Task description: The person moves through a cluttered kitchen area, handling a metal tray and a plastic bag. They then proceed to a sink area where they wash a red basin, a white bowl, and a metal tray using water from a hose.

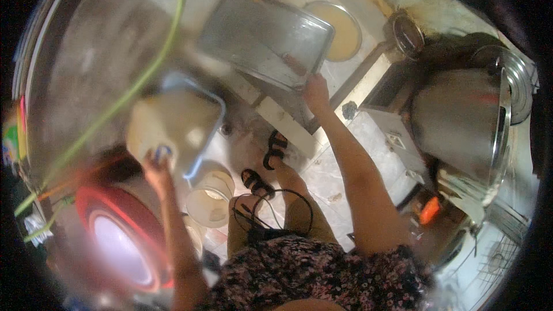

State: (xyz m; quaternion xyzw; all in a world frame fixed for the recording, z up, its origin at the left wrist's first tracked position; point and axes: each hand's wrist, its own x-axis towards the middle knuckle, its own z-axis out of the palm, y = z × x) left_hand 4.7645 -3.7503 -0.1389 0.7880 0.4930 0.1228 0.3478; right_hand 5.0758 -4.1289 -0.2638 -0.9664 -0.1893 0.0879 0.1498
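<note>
My left hand (159,177) grips the near side of a beige plastic container (181,116), tilted and blurred, with a pale blue edge along its far and right sides. Beside my fingers shows a small blue ring. My right hand (317,93) is closed on the near right corner of a shallow rectangular metal tray (255,30). A reddish-brown streak (294,64) shows in the tray near that corner; I cannot tell whether it is an object or a reflection. Part of a round metal pan (345,30) with a yellowish surface is hidden behind the tray.
A pale green hose (142,77) crosses the left side. Below it stands a red round tub (151,220). Translucent buckets (211,205) stand by my legs. A low tiled ledge (285,127) runs before my feet. On the right are a large metal pot (458,108) and an orange object (429,210).
</note>
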